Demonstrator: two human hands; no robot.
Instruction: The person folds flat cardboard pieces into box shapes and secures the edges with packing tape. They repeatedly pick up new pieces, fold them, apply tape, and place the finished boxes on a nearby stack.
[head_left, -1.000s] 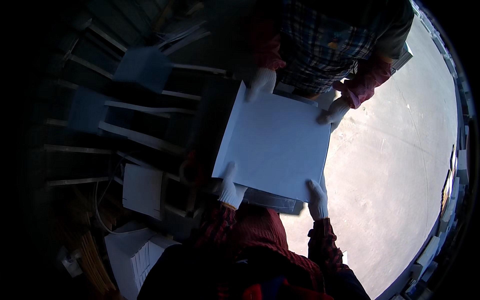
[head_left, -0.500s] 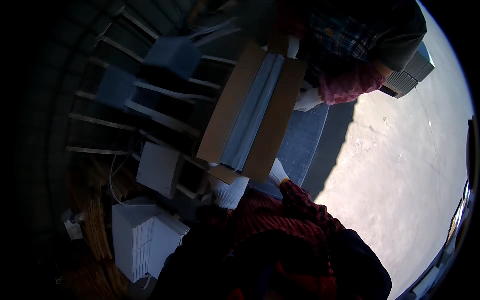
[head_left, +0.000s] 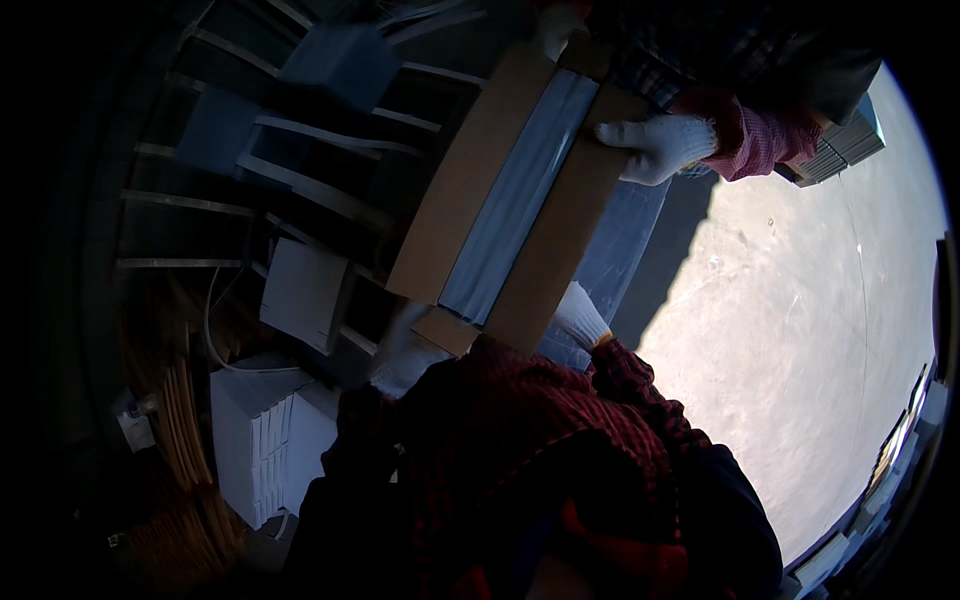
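Observation:
A long open cardboard box lies before me, its side flaps spread. Inside it is a long, grey-blue, glossy wrapped bundle. My left hand, in a white knit glove, is at the near left corner beside the short end flap; motion smears its fingers. My right hand, gloved the same, grips the near right side of the box, with its fingertips hidden by the flap. Across from me, a co-worker's gloved hand rests on the far right flap, and their other glove is at the far end.
A dark table top shows beside the box. To the left are a slatted metal frame, a white carton, a stack of white cartons and stacked brown cardboard. Grey stacked pieces stand on the sunlit floor.
The co-worker's hand has come up from beside the box onto its right flap. My left hand has shifted left at the corner; my right hand has moved slightly farther along the side.

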